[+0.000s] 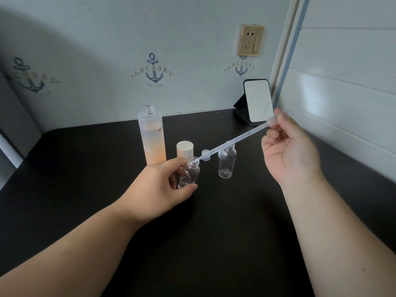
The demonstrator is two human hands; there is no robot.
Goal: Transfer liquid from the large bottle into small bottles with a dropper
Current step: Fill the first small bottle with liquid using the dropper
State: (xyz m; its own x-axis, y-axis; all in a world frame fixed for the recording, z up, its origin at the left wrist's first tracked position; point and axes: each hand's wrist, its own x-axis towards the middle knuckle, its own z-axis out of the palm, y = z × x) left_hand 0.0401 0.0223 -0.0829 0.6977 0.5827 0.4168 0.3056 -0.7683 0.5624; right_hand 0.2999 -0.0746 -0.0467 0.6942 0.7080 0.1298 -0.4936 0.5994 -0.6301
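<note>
Dropper [235,137] slim translucent plastic, bulb pinched by right hand [293,151], tip inside clear small bottle [190,173] gripped by left hand [162,187]

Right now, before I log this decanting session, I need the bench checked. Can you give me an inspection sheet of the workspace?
Surface: dark table, no spills visible.
Job's things: large bottle uncapped, partly filled with orange liquid; held small bottle open, tilted; second small bottle upright, looks empty; dropper tip at the held bottle's mouth.
Clutter: pale cap beside the large bottle; small clear cap; standing mirror.
Hands: left hand grips the held small bottle; right hand pinches the dropper bulb.
Cables: nothing seen.
Surroundings: anchor-print wall, wall socket, white panelling at right.
</note>
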